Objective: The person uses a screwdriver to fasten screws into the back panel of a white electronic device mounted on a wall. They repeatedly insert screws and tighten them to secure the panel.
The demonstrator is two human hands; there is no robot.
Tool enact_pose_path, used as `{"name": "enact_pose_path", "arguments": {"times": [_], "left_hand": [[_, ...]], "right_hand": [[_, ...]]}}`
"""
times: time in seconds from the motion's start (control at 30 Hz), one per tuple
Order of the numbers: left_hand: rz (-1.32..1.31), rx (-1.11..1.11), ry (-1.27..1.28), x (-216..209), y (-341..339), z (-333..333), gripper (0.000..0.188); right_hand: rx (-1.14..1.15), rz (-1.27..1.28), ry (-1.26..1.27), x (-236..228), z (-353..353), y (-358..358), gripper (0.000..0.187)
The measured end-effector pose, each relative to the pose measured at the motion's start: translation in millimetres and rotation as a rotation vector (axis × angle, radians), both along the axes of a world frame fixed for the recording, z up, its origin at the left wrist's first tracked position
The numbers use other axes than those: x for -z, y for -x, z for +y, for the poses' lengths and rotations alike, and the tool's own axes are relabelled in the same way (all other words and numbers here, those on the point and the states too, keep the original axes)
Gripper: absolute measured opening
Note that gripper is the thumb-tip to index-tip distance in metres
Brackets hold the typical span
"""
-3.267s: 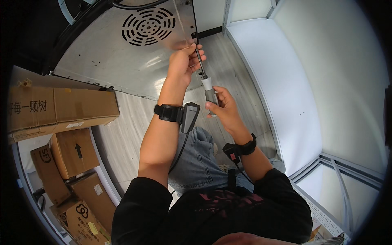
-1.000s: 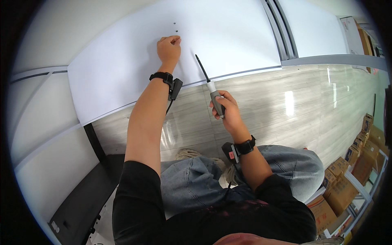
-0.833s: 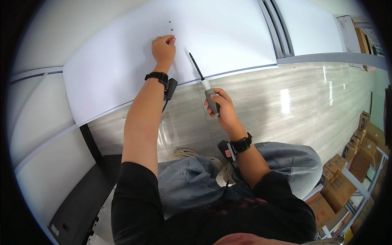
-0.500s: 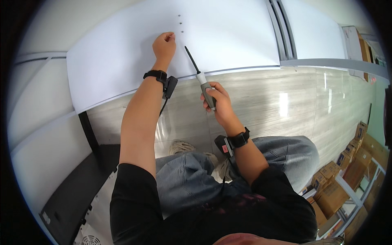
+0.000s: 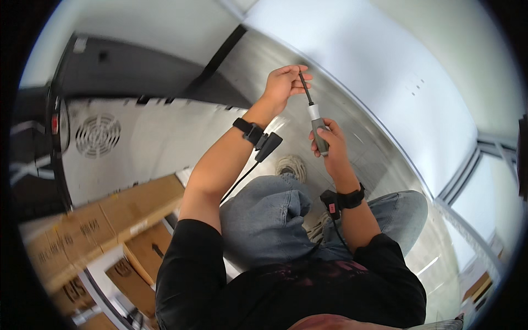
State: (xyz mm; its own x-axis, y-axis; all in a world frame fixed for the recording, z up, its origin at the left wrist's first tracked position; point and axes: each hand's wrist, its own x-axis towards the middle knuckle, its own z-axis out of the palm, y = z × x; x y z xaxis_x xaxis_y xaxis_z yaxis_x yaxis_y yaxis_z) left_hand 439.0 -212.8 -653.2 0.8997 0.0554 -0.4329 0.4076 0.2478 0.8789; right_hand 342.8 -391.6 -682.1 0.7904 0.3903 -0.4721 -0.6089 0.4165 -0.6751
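Observation:
A screwdriver (image 5: pixel 319 130) with a grey and white handle and a dark shaft points up and slightly left. My right hand (image 5: pixel 331 144) is wrapped round its handle. At the tip, my left hand (image 5: pixel 281 87) has thumb and forefinger pinched together, with the other fingers bent loosely beside the shaft; anything small between them cannot be made out. To the right stands a large white panel (image 5: pixel 379 66), with several small dark dots (image 5: pixel 418 87) on its face. Both hands are apart from the panel.
At the left stands a black and white cabinet (image 5: pixel 132 143) with a round vent. Cardboard boxes (image 5: pixel 93 225) fill the lower left. Grey metal framing (image 5: pixel 467 170) borders the panel at right. Beneath my hands is a shiny grey floor (image 5: pixel 368 159).
The view has swung left, bringing the cabinet and boxes in. My left hand has left the panel's face and come to the screwdriver tip. The right hand still grips the handle.

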Motion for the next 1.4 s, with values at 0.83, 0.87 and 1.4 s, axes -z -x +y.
{"name": "enact_pose_path", "arguments": {"times": [0.83, 0.87, 1.4], "left_hand": [[-0.18, -0.425, 0.062, -56.7, 129.4, 113.2, 0.026], [-0.165, -0.434, 0.048, -57.0, 128.5, 112.9, 0.026], [-0.144, -0.456, 0.032, -55.5, 115.8, 102.0, 0.024]], "right_hand": [[-0.363, -0.248, -0.218, -57.0, 90.8, 54.7, 0.036], [-0.357, -0.244, -0.216, -57.0, 91.4, 54.5, 0.036], [-0.27, -0.126, -0.275, -53.2, 93.8, 51.3, 0.036]]}}
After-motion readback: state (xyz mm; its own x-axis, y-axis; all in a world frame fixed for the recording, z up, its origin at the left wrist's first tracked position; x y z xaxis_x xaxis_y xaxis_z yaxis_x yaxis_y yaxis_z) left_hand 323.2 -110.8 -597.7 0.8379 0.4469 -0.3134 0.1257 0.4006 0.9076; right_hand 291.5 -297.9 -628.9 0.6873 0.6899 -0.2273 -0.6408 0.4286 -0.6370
